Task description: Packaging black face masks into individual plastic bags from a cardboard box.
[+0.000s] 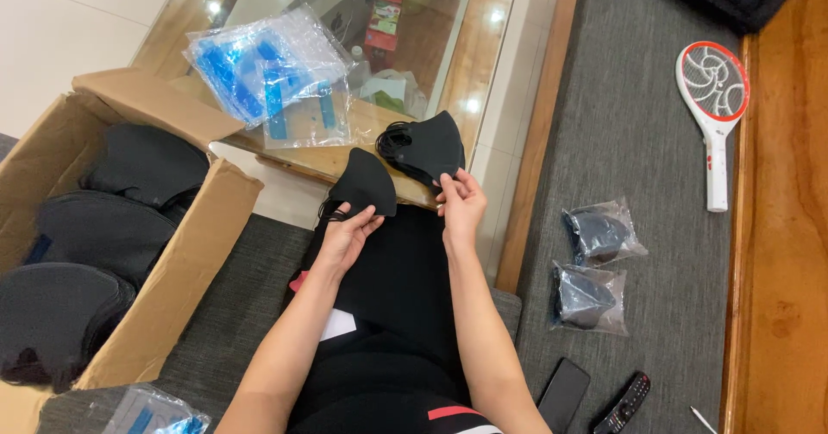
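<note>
A grey sofa [630, 141] carries two bagged masks [595, 266], a racket-shaped swatter [714, 97], a phone [562, 393] and a remote [623, 404]. The glass counter [483, 46] holds a pile of clear bags [267, 67] and a stack of black masks [427, 147]. A cardboard box [172, 270] sits at the left.

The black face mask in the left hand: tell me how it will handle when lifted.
The black mask in the left hand probably feels light and floppy: thin fabric, pinched by fingertips. Its loose ear loops bunch at the fingers and may snag.
</note>
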